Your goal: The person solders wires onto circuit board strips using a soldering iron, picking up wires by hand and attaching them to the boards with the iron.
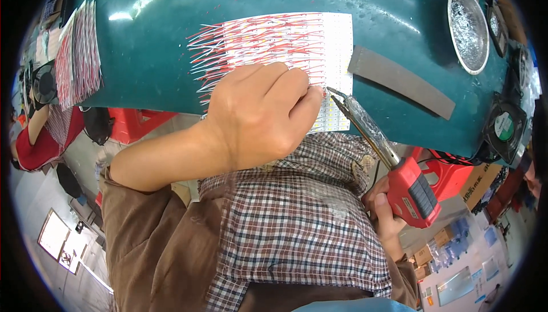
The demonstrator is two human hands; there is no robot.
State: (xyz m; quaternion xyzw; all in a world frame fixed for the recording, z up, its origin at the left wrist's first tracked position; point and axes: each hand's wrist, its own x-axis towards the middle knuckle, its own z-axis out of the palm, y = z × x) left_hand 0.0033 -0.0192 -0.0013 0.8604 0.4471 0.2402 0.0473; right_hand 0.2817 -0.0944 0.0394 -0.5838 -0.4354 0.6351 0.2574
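Note:
A white LED circuit board panel lies on the green table, with rows of red and white wires running off its left side. My left hand rests over the lower part of the panel, back upward and fingers curled closed. What its fingertips pinch, if anything, is hidden beneath the hand. In my right hand is a red-handled soldering gun, tilted up to the left. Its thin tip meets the panel's right part, just beside my left hand's fingers. Clear wrapping covers part of the metal barrel.
A grey flat bar lies right of the panel. Farther right are a round metal dish and a black fan. A wired bundle of panels and another fan sit at the left. Red stools stand below; another person is far left.

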